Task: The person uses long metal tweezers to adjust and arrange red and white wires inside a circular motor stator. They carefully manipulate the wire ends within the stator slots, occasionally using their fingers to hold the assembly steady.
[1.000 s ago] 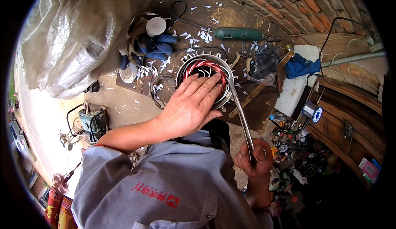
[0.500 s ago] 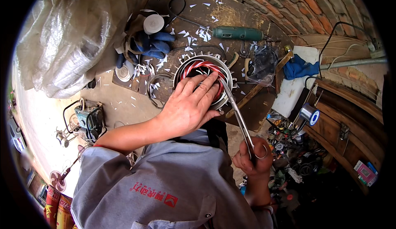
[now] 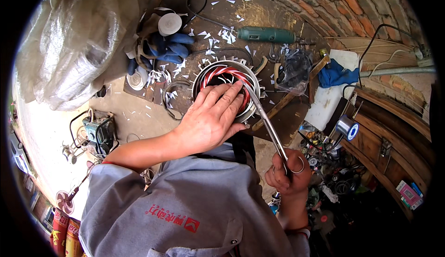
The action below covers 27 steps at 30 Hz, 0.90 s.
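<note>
In front of me sits a round metal motor housing (image 3: 196, 83) with a finned rim. Inside it lies a ring of winding (image 3: 221, 71) bound in red and white. My left hand (image 3: 207, 118) rests palm down over the near left side, its outstretched fingertips on the winding. With my right hand (image 3: 293, 176) I grip the ring handles of long metal forceps (image 3: 272, 129), held at a slant. Their tips reach the winding's right side, beside my left fingertips; whether the jaws grip anything cannot be seen. My left palm hides part of the housing.
White paper scraps (image 3: 227, 36) litter the bench around a green power tool (image 3: 266, 34). Blue gloves (image 3: 169, 48) and a tape roll (image 3: 170, 24) lie at the back left. A black plastic bag (image 3: 296, 69) and a wooden stick (image 3: 278, 111) are right of the housing.
My right hand and the forceps' handles have shifted slightly right. The forceps' tips stay at the winding, and my left hand keeps its place on it.
</note>
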Each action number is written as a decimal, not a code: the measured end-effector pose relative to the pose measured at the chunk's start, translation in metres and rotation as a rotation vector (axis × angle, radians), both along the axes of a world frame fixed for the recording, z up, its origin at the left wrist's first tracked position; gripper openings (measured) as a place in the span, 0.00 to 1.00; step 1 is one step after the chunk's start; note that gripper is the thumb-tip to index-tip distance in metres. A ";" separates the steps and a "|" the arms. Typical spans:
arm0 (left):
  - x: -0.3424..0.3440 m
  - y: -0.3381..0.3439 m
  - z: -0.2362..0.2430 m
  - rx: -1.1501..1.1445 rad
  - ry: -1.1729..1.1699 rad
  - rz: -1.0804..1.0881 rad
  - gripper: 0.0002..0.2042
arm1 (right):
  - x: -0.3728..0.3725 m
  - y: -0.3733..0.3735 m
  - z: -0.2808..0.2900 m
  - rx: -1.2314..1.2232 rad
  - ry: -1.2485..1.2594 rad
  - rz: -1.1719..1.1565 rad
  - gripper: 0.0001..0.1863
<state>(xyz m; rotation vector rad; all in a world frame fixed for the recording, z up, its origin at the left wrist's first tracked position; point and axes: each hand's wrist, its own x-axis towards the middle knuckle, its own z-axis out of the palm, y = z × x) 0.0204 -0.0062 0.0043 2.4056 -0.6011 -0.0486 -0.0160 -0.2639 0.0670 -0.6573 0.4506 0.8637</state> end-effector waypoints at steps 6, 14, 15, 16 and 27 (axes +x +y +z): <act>0.000 0.000 -0.002 -0.020 -0.008 -0.003 0.29 | 0.012 0.006 0.009 -0.084 0.023 0.025 0.23; 0.000 0.001 -0.002 -0.022 -0.003 -0.007 0.30 | 0.025 0.022 0.026 -0.388 -0.042 0.151 0.24; 0.000 0.001 -0.003 -0.022 -0.004 -0.010 0.30 | 0.025 0.024 0.026 -0.402 -0.045 0.157 0.24; -0.001 0.001 -0.003 -0.027 -0.002 -0.007 0.30 | 0.025 0.026 0.026 -0.416 -0.048 0.163 0.23; -0.002 -0.001 -0.006 -0.030 -0.035 0.028 0.28 | 0.033 0.033 0.030 -0.506 -0.076 0.301 0.18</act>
